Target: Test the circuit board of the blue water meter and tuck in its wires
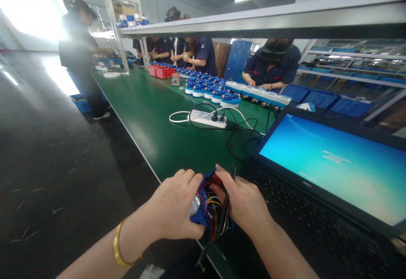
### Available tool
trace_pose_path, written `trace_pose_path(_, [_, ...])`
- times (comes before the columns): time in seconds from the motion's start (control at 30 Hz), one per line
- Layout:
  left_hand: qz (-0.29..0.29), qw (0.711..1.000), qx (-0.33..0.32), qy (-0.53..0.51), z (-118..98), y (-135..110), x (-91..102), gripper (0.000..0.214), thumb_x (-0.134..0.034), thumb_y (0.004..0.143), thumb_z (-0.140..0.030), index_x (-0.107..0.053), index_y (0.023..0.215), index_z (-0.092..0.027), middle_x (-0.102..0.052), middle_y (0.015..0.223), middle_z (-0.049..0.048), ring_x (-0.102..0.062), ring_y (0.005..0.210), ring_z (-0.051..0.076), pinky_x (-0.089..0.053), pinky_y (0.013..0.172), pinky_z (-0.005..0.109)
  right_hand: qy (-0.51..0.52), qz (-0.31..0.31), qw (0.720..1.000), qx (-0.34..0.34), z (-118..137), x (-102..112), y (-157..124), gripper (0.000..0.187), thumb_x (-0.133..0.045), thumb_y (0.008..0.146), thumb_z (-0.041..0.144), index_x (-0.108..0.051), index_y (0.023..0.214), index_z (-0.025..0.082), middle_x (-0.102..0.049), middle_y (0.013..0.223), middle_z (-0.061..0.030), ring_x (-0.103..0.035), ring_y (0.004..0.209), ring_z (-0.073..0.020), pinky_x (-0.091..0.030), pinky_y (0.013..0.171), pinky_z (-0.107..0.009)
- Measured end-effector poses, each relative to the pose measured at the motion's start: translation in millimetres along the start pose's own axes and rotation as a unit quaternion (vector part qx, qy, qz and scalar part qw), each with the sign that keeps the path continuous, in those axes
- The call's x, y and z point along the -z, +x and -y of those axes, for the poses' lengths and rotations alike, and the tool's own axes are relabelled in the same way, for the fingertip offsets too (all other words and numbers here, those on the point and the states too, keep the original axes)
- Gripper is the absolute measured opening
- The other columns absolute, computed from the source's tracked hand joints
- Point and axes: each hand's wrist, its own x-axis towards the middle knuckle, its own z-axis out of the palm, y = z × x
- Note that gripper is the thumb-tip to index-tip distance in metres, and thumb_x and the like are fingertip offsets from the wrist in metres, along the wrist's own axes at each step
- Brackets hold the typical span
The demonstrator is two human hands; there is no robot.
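My left hand (176, 205) is wrapped round the side of a blue housing (199, 217), an open device with a silvery round part and red, yellow, white and black wires showing inside. My right hand (244, 198) is closed at its right side, thumb and finger pinching near a dark red part (216, 179) at the housing's top. A long thin black tool (226, 207) lies across that hand, slanting down past the wires; its exact kind is not plain. Both hands are over the table's near edge, beside the laptop.
An open laptop (330, 160) stands on the right of the green table (136, 114). Behind the hands lie a white power strip (206, 119) and tangled cables. Rows of blue-and-white devices (215, 90), red bins (163, 72) and co-workers (272, 65) are farther back, under an overhead shelf (269, 20).
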Motion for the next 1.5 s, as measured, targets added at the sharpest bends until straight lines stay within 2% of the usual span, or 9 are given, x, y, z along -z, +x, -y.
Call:
trace_pose_path(0.13, [0.003,1.000,0.008,-0.014,0.2,-0.5,-1.1,0.070,-0.072,0.054,-0.037,-0.048,0.117,-0.016,-0.051,0.102,0.0067,-0.045,0.092,0.026,-0.047,0.083,0.040,0.015,0.006,1.000,-0.006,-0.5,-1.6,-1.5,0.033,-0.027,0.102,0.030,-0.055,0.104,0.012,-0.064,0.111,-0.0119,-0.065,0.078,-0.0230,-0.054,0.065,-0.030])
trace_pose_path(0.27, [0.008,1.000,0.012,-0.015,-1.0,0.1,0.0,0.069,-0.070,0.054,-0.034,-0.047,0.117,-0.017,-0.050,0.104,0.0066,-0.045,0.093,0.026,-0.046,0.084,0.041,0.025,0.020,0.999,-0.012,-0.6,-1.4,-2.1,0.028,-0.031,0.100,0.026,-0.054,0.104,0.011,-0.064,0.107,-0.0134,-0.065,0.077,-0.0250,-0.056,0.062,-0.034])
trace_pose_path(0.37, [0.015,1.000,0.020,-0.017,-2.1,1.2,2.4,0.071,-0.070,0.054,-0.032,-0.046,0.119,-0.016,-0.050,0.107,0.0070,-0.045,0.096,0.026,-0.046,0.084,0.042,0.035,0.024,0.999,-0.017,-1.0,0.0,-2.8,0.019,-0.042,0.096,0.020,-0.054,0.106,0.010,-0.063,0.111,-0.0142,-0.064,0.083,-0.0256,-0.056,0.066,-0.034])
trace_pose_path(0.43, [0.020,0.999,0.018,-0.019,-2.1,1.5,3.8,0.070,-0.070,0.054,-0.032,-0.047,0.117,-0.015,-0.050,0.105,0.0063,-0.045,0.096,0.026,-0.046,0.085,0.042,0.044,0.021,0.999,-0.024,-1.1,0.5,-3.0,0.020,-0.053,0.090,0.014,-0.054,0.110,0.010,-0.063,0.111,-0.0136,-0.064,0.085,-0.0249,-0.056,0.069,-0.032])
trace_pose_path(0.6, [0.019,1.000,0.017,-0.006,0.3,0.8,3.5,0.076,-0.070,0.054,-0.033,-0.045,0.123,-0.014,-0.049,0.108,0.0074,-0.045,0.097,0.027,-0.046,0.085,0.043,0.052,0.031,0.994,-0.086,1.0,-3.8,-1.5,0.032,-0.067,0.079,0.009,-0.057,0.109,0.013,-0.064,0.079,-0.0050,-0.061,0.065,-0.0231,-0.052,0.056,-0.032])
trace_pose_path(0.77, [0.006,1.000,0.013,-0.009,2.7,0.6,-0.2,0.076,-0.071,0.053,-0.034,-0.046,0.122,-0.014,-0.049,0.109,0.0082,-0.045,0.099,0.027,-0.045,0.087,0.043,0.069,0.008,0.991,-0.111,3.3,-7.4,-1.7,0.038,-0.061,0.081,0.008,-0.055,0.118,0.016,-0.063,0.083,-0.0060,-0.061,0.070,-0.0227,-0.052,0.061,-0.031])
trace_pose_path(0.93, [-0.005,1.000,0.012,-0.010,0.1,-1.4,-1.4,0.075,-0.073,0.052,-0.035,-0.048,0.120,-0.015,-0.050,0.106,0.0080,-0.045,0.096,0.028,-0.047,0.085,0.043,0.084,-0.006,0.993,-0.079,3.2,-4.5,-4.4,0.022,-0.051,0.091,0.022,-0.056,0.111,0.014,-0.066,0.092,-0.0085,-0.064,0.075,-0.0224,-0.054,0.064,-0.030])
trace_pose_path(1.07, [-0.007,1.000,0.010,-0.013,-3.2,-4.3,-0.9,0.072,-0.073,0.051,-0.036,-0.049,0.116,-0.016,-0.049,0.102,0.0063,-0.045,0.092,0.027,-0.048,0.082,0.042,0.074,-0.030,0.996,-0.049,4.8,-2.8,-6.7,0.023,-0.038,0.097,0.022,-0.056,0.109,0.013,-0.066,0.100,-0.0100,-0.065,0.075,-0.0209,-0.056,0.063,-0.031])
trace_pose_path(1.5, [-0.001,1.000,0.010,-0.003,-5.6,-6.2,0.4,0.069,-0.073,0.052,-0.036,-0.049,0.113,-0.017,-0.049,0.101,0.0057,-0.045,0.091,0.026,-0.049,0.081,0.041,0.104,-0.020,0.994,-0.033,2.4,-0.5,-9.6,0.021,-0.038,0.097,0.021,-0.051,0.112,0.013,-0.065,0.104,-0.0101,-0.065,0.075,-0.0216,-0.058,0.062,-0.033])
